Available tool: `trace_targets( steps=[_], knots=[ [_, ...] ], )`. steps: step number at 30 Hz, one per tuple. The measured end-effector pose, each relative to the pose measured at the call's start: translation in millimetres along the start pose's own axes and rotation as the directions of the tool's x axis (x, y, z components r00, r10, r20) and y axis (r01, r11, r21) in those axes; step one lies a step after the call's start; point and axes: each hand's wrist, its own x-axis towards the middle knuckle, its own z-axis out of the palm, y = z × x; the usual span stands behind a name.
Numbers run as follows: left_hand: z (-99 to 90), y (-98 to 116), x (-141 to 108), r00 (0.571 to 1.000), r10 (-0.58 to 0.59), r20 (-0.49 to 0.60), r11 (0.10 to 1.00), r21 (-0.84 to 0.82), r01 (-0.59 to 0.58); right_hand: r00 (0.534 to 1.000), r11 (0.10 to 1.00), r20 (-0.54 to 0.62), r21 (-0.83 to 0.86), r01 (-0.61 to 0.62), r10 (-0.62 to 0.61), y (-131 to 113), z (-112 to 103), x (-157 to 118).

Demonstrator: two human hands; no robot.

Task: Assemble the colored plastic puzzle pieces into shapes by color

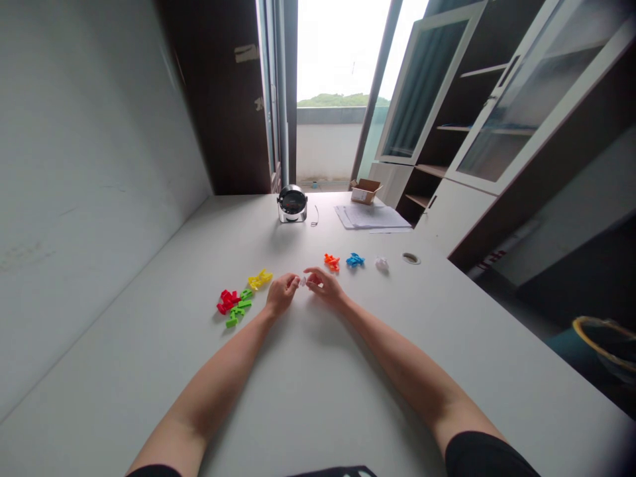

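My left hand (283,293) is closed in a pinch on a small whitish, translucent plastic piece (303,281) above the table. My right hand (324,287) faces it, its fingers bent around the other side of the piece, index finger raised slightly. The exact shape of the piece is too small to tell. Beside the left hand lie yellow plastic pieces (260,279); farther left are red pieces (228,301) and green pieces (240,309). Just beyond the right hand sit orange pieces (332,262), then blue pieces (355,260) and white pieces (381,264).
The white table (318,391) meets a wall at the left. Toward its far edge stand a round black device on a metal bracket (292,203), papers (371,216) and an open cardboard box (366,191). A round cable hole (411,258) is at the right.
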Motion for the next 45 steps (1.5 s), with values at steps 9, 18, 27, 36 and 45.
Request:
trace_targets(
  steps=[9,18,27,36,45],
  knots=[
    [1.7,-3.2,1.0,1.000,-0.009,-0.003,0.989,-0.147,0.008,0.998,0.986,-0.026,-0.162,0.044,-0.049,2.1,8.9,0.2],
    [6.3,-12.8,3.1,0.999,0.014,0.030,0.966,-0.260,-0.005,0.994,0.983,-0.050,-0.162,0.089,-0.098,5.9,8.0,1.5],
    [9.3,-16.7,4.2,0.999,0.000,-0.039,0.970,-0.245,-0.010,0.996,0.990,-0.074,-0.134,0.037,-0.047,20.1,7.6,3.0],
    [8.4,-15.6,3.2,0.998,0.032,-0.047,0.975,-0.220,-0.042,0.999,0.991,-0.054,-0.134,-0.002,-0.005,18.2,6.9,1.8],
    [7.4,-16.9,4.4,0.997,-0.013,-0.081,0.977,-0.215,-0.005,0.997,0.994,-0.061,-0.093,0.051,-0.056,11.5,5.9,1.4]
  ],
)
